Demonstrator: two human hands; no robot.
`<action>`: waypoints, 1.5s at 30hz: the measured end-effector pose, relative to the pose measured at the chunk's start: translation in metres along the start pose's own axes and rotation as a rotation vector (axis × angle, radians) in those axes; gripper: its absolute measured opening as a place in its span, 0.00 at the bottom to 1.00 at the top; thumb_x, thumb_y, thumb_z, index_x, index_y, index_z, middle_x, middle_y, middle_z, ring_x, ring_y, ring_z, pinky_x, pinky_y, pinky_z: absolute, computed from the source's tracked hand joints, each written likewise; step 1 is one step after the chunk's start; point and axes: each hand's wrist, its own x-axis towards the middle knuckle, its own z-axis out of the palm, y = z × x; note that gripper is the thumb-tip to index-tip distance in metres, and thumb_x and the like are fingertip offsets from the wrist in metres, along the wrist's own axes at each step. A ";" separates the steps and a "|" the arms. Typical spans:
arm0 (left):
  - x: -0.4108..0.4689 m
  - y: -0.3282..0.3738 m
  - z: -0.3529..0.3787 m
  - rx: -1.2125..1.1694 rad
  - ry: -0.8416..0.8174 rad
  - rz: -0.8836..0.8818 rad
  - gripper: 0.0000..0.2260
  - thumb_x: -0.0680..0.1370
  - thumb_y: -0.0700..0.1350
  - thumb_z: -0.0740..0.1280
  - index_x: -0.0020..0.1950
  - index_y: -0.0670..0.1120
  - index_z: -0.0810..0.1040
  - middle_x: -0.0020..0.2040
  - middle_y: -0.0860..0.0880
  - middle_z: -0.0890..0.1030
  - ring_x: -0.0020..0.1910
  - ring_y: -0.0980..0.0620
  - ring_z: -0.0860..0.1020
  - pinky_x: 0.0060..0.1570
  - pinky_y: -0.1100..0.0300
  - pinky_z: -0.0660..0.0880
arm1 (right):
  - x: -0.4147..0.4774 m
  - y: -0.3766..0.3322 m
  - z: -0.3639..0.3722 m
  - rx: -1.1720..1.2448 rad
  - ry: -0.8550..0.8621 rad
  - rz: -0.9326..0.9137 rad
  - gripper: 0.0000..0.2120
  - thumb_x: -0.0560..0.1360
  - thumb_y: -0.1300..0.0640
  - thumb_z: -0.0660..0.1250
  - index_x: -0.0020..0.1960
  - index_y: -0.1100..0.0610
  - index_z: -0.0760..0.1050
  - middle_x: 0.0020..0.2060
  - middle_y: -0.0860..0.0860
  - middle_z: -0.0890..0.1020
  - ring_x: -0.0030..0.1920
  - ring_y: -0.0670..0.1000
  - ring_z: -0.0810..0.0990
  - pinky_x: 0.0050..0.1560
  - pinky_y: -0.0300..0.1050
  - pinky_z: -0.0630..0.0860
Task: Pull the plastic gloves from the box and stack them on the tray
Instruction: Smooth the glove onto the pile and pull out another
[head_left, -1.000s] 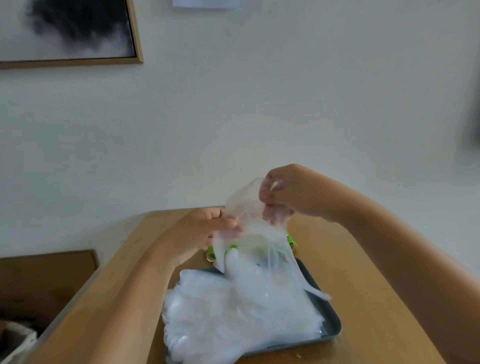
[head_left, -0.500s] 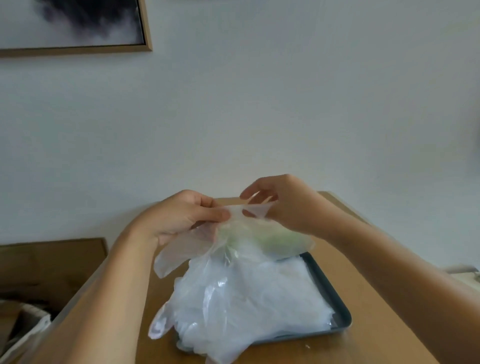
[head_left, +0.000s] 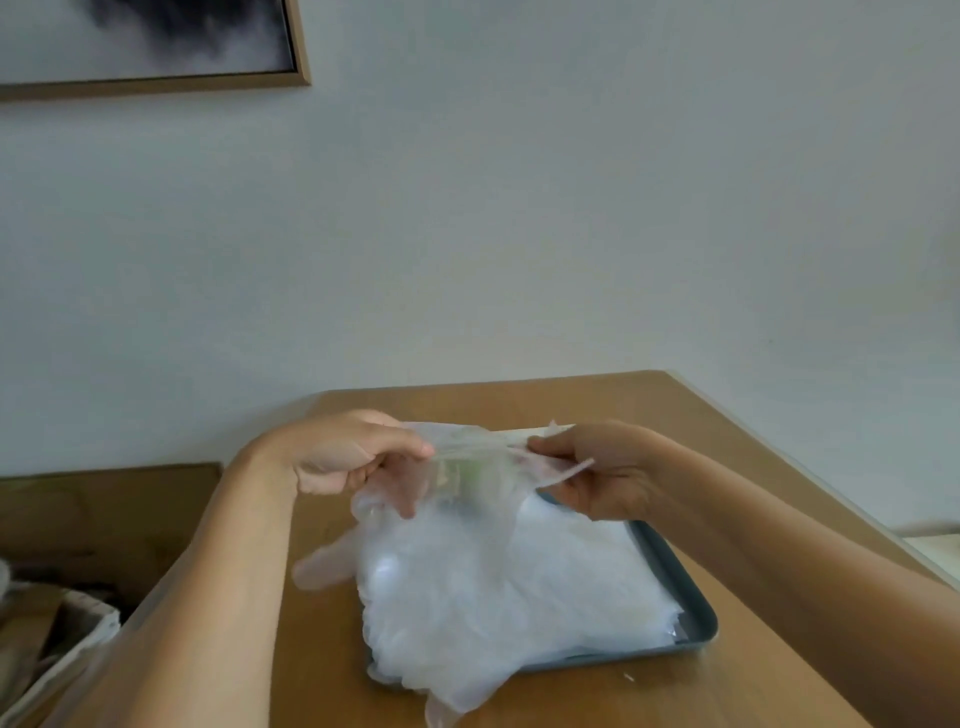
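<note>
L hand (head_left: 343, 454) and R hand (head_left: 605, 475) each pinch one end of a single glove (head_left: 480, 457), thumb against curled fingers. The film is pulled into a taut band btwn them, w/ the lower part sagging toward the stack (head_left: 498, 587). The held glove hangs above the tray's 12 o'clock end. The stack fills the tray (head_left: 693, 597), w/ loose glove fingers spilling over the rim at 9 and 6 o'clock. Box (head_left: 470, 470): only a green smear shows thru the film, at 12 o'clock of the tray; the rest is hidden.

Handling, as judged: v. thin film, near weightless and limp, w/ no stiffness. Prob. clings, folds on itself and drifts w/ any air. Slippery layer on layer, so the stack could slide if nudged. May stretch or tear if yanked. Best hold is a two-hand pinch at the cuff edge or corners, keeping it spread, then lay it flat rather than drop it.

Edges/room: the tray rim is low, w/ a bare strip only at approx 3–5 o'clock. The table (head_left: 597, 400) shows open wood at 12 and 3 o'clock. Its edges run diagonally past 3 and 9 o'clock, w/ a basket (head_left: 88, 623) below the 9 o'clock side. The overhanging gloves at 6 and 9 o'clock look likeliest to slip off.
</note>
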 end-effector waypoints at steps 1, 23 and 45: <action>0.004 -0.002 0.000 0.015 0.030 -0.011 0.13 0.78 0.40 0.65 0.35 0.36 0.78 0.31 0.42 0.79 0.28 0.52 0.77 0.28 0.67 0.71 | 0.003 0.002 -0.006 0.013 0.017 0.014 0.11 0.81 0.64 0.58 0.48 0.70 0.76 0.38 0.59 0.81 0.26 0.51 0.81 0.24 0.41 0.78; 0.075 -0.044 0.023 0.616 0.251 -0.290 0.04 0.73 0.43 0.74 0.41 0.43 0.82 0.38 0.45 0.82 0.33 0.52 0.78 0.36 0.65 0.74 | 0.036 0.048 -0.079 -1.304 0.395 -0.430 0.13 0.77 0.56 0.63 0.35 0.57 0.72 0.28 0.49 0.79 0.16 0.43 0.68 0.21 0.32 0.65; 0.042 -0.072 0.103 0.954 0.045 0.151 0.28 0.81 0.60 0.50 0.79 0.51 0.52 0.79 0.55 0.50 0.77 0.58 0.50 0.74 0.61 0.46 | 0.032 0.045 -0.079 -1.577 0.355 -0.974 0.10 0.77 0.55 0.65 0.58 0.52 0.76 0.57 0.47 0.74 0.59 0.50 0.73 0.56 0.40 0.69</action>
